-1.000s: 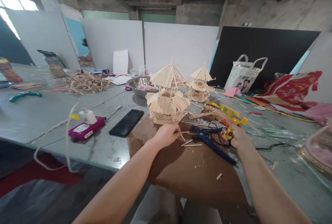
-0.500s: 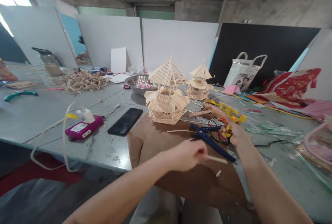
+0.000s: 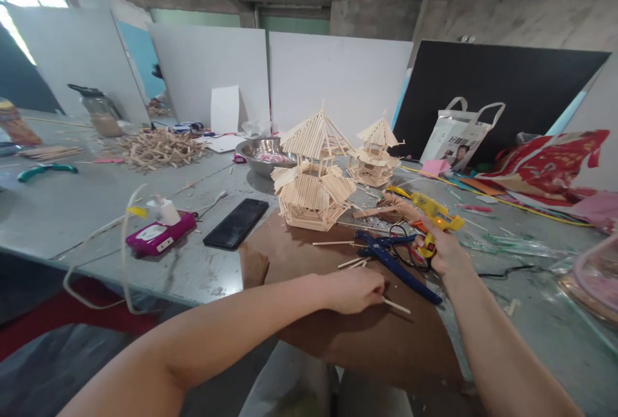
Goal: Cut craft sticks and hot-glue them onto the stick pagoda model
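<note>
Near the body, one thin wooden stick (image 3: 397, 305) is pinched between the fingertips of the left hand (image 3: 360, 289), which is held low over a brown sheet (image 3: 367, 343) spread at the table's edge. The free end of the stick is pointed to the right; whether the sheet is touched by it cannot be told. By the right hand (image 3: 443, 251) a yellow glue gun (image 3: 436, 212) is gripped, the fingers being wrapped around its handle, to the right of the sheet. Between the two hands a pair of blue pliers (image 3: 403, 273) is laid, its long handle stretched toward the right forearm. Several short loose sticks (image 3: 348, 263) are scattered just beside its head. At the sheet's far edge a larger stick pavilion (image 3: 313, 197) is stood upright, and behind it, to the right, a smaller pavilion (image 3: 374, 163) is placed. To the left, a black phone (image 3: 236, 222) and a purple power strip (image 3: 161, 234) are set on the grey table (image 3: 205, 275).
</note>
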Demonstrator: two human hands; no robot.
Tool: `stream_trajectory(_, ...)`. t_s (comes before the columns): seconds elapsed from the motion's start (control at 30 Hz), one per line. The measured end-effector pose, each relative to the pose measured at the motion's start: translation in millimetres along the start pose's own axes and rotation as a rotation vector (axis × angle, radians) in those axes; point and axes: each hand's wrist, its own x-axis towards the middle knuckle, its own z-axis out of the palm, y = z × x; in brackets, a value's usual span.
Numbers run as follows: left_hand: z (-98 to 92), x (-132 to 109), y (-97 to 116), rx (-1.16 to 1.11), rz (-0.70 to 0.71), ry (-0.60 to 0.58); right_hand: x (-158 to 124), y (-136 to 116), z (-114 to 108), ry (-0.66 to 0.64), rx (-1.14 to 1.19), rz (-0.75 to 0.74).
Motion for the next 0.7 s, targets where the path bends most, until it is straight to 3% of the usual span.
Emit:
stream_trajectory(0.13, -17.9, -17.2, -25.4, -0.051, -0.119, 0.028, 1.7, 2.2, -1.6, -0.012, -0.008, 0.006)
stream_trajectory(0.23, -27.2, -30.0, -38.8, -0.174, -0.214, 0.161, 1.8, 3.6, -1.7, -0.006, -0.020, 0.000)
stream_trajectory(0.3, -34.4, -36.3, -42.3, -0.306, -0.304, 0.319, 0.9, 4.1, -1.2, -0.005, -0.023, -0.009)
stream_trajectory(0.4, -51.8, -38.7, -40.1, -0.665, -0.393, 0.675, -0.4, 4.5, -1.0, -0.014, -0.020, -0.026)
stream_trajectory(0.47, -67.2, -35.7, -37.0, -1.003, -0.355, 0.942, -0.8, 4.7, -1.0, -0.022, -0.018, -0.034)
stream_trajectory(0.57, -89.1, -27.6, -34.2, -1.235, -0.290, 1.230, -1.0, 4.8, -0.4, -0.017, -0.023, -0.031)
stream_trajectory(0.7, -105.2, -16.1, -34.0, -1.386, -0.330, 1.392, -1.7, 4.5, 1.0, -0.007, -0.020, -0.021)
